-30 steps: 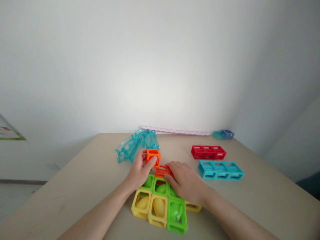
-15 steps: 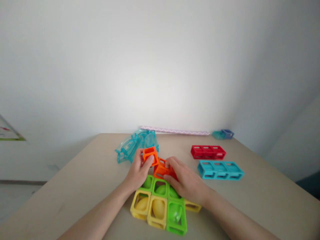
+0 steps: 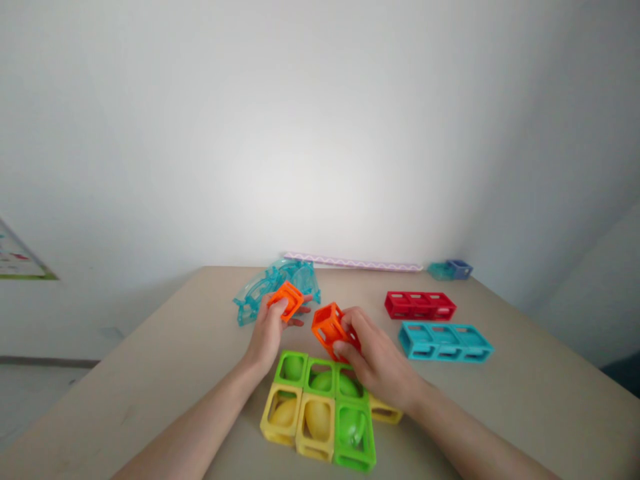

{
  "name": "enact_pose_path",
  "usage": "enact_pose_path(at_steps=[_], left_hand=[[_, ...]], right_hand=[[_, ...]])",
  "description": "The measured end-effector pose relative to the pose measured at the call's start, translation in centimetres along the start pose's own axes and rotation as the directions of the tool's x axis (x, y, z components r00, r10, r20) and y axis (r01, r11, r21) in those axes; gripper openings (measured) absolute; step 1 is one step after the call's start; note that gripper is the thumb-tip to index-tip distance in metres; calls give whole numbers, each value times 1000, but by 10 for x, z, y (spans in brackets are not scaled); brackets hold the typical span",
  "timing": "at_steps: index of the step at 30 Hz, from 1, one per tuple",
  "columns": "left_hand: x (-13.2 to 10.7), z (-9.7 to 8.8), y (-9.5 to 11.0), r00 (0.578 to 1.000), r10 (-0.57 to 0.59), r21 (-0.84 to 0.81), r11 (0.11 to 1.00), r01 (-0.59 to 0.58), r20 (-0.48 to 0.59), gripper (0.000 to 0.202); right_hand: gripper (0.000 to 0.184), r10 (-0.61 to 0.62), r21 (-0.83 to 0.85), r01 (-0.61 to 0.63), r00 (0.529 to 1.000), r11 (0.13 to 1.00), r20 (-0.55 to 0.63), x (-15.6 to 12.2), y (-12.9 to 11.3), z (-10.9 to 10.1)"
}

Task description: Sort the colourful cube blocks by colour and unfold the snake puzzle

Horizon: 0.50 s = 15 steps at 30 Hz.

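Note:
My left hand grips a small orange cube frame, thumb over its near face and some fingers stretched out past its right side. In my right hand is a longer orange block made of joined open cubes, tilted, its far end hidden by my fingers. The two orange pieces are apart. Just below them sits a cluster of joined cube frames: green cubes at the back, yellow cubes in front, and another green cube at the front right. Rounded inserts show inside several of them.
Clear teal curved track pieces lie behind my left hand. To the right are a red three-cube block and a light blue one. A patterned strip and a dark blue cube lie by the wall.
The orange pieces, close together before, have separated. My left hand has shifted left with the small cube; my right hand has raised and tilted the longer block.

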<state>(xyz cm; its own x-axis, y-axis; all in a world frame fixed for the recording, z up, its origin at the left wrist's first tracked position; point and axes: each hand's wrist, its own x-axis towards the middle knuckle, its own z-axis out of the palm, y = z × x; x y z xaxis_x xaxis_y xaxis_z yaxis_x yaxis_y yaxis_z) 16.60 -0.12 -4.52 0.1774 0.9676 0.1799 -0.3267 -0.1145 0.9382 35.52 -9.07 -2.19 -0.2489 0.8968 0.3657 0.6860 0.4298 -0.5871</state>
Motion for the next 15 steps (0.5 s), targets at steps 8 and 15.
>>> enact_pose_path(at_steps=[8,15], left_hand=[[-1,0,1,995,94,-20,995,-93,34,23],[1,-2,3,988,153,-25,988,-153,14,26]], right_hand=[[11,-25,79,35,993,996,-113,0,2,3],[16,-158,30,162,981,986,-110,-2,-5,0]])
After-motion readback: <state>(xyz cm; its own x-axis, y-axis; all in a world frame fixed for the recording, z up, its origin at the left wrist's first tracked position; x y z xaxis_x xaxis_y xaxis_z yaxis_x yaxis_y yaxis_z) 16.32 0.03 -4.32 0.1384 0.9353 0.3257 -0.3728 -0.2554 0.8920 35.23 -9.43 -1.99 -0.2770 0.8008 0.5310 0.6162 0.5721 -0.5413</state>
